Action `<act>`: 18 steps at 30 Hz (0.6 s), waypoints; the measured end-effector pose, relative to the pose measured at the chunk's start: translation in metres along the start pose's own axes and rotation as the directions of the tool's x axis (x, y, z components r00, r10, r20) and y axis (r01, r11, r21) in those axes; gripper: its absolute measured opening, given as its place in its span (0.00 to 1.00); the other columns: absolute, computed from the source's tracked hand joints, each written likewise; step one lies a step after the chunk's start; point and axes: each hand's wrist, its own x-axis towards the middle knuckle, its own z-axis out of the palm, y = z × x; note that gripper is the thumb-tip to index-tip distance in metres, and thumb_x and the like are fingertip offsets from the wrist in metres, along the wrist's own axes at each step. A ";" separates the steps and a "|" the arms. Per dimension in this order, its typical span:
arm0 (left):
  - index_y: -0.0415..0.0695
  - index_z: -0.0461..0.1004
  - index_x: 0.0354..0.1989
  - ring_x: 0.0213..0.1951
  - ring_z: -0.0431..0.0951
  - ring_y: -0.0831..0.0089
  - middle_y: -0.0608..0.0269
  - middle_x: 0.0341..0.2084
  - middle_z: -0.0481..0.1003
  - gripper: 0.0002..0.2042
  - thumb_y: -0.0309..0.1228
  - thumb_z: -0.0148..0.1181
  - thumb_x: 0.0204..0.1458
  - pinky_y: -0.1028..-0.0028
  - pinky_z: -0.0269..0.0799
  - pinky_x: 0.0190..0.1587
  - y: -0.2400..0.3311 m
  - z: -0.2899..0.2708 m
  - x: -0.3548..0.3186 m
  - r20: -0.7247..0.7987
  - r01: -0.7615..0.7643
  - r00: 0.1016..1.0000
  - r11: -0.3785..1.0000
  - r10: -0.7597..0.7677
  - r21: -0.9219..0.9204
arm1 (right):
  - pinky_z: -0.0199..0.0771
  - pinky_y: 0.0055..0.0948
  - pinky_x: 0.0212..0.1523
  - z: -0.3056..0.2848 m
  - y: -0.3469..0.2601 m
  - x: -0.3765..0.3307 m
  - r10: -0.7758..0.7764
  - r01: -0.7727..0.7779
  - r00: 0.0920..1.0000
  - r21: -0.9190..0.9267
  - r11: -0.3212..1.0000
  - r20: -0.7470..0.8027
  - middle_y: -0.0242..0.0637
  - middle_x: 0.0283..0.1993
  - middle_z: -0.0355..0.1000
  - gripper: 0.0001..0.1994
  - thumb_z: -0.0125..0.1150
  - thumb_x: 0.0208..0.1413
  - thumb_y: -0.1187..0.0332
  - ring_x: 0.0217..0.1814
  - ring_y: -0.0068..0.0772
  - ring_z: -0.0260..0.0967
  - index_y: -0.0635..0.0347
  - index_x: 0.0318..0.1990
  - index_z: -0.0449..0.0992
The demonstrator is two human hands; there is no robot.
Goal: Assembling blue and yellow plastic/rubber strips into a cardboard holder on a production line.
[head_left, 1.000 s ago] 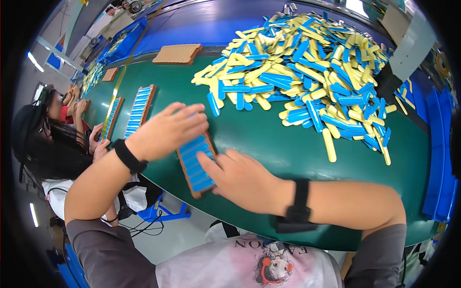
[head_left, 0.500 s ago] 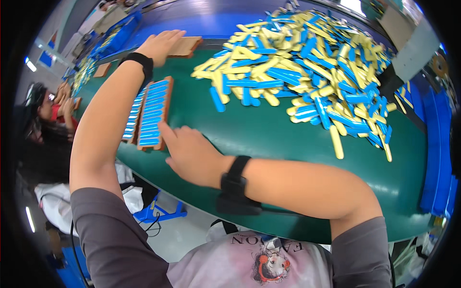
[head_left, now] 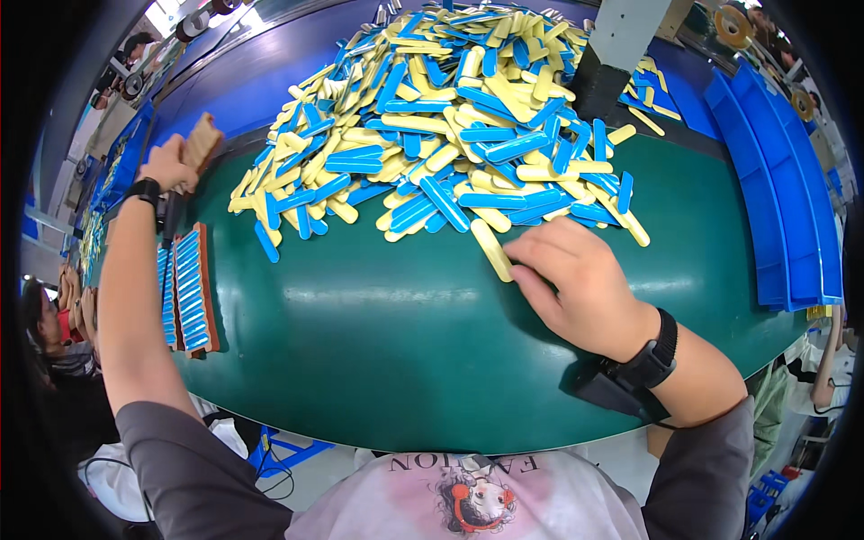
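My right hand point(head_left: 580, 283) is at the near edge of a big pile of blue and yellow strips point(head_left: 423, 126). Its thumb and fingertips close on the right edge of a flat yellow strip point(head_left: 490, 249) with rounded ends, which lies on the green table. At the far left, my left hand point(head_left: 168, 166) grips a brown block point(head_left: 203, 142), tilted at the table's back edge. Nearer to me, beside my left forearm, lie two brown grooved racks; the right rack point(head_left: 211, 310) carries a row of blue strips, and my arm partly covers the other.
The green tabletop point(head_left: 378, 360) curves along its near edge. A dark-based grey post point(head_left: 612, 63) rises behind the pile. Blue bins point(head_left: 774, 198) line the right side. Another person point(head_left: 54, 324) sits at far left, with further strips beyond my left arm.
My right hand has left the racks and moved right to the yellow strip. My left hand now has the brown block lifted and tilted. The view has swung right.
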 end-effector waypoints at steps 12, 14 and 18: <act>0.39 0.67 0.46 0.40 0.66 0.57 0.54 0.33 0.66 0.30 0.38 0.64 0.30 0.65 0.60 0.47 0.216 -0.063 -0.259 -0.075 -0.841 0.540 0.541 0.838 -0.003 | 0.71 0.42 0.39 -0.016 0.053 0.020 0.255 -0.230 0.958 -0.176 0.957 0.133 0.45 0.34 0.70 0.05 0.60 0.48 0.73 0.38 0.49 0.70 0.65 0.29 0.73; 0.38 0.67 0.43 0.37 0.65 0.62 0.58 0.31 0.66 0.30 0.41 0.65 0.30 0.67 0.59 0.45 0.241 -0.043 -0.285 0.092 -0.910 0.395 0.403 0.914 -0.096 | 0.70 0.35 0.34 -0.016 0.059 0.019 0.322 -0.320 0.945 -0.040 0.947 0.054 0.43 0.31 0.69 0.05 0.64 0.47 0.76 0.31 0.41 0.69 0.65 0.29 0.73; 0.34 0.67 0.45 0.40 0.65 0.59 0.56 0.35 0.68 0.36 0.44 0.69 0.27 0.62 0.58 0.48 0.262 -0.020 -0.299 0.123 -0.959 0.275 0.281 0.954 -0.036 | 0.69 0.33 0.32 -0.013 0.059 0.022 0.262 -0.263 0.965 0.024 0.965 0.024 0.41 0.27 0.69 0.06 0.64 0.47 0.76 0.29 0.40 0.68 0.66 0.29 0.72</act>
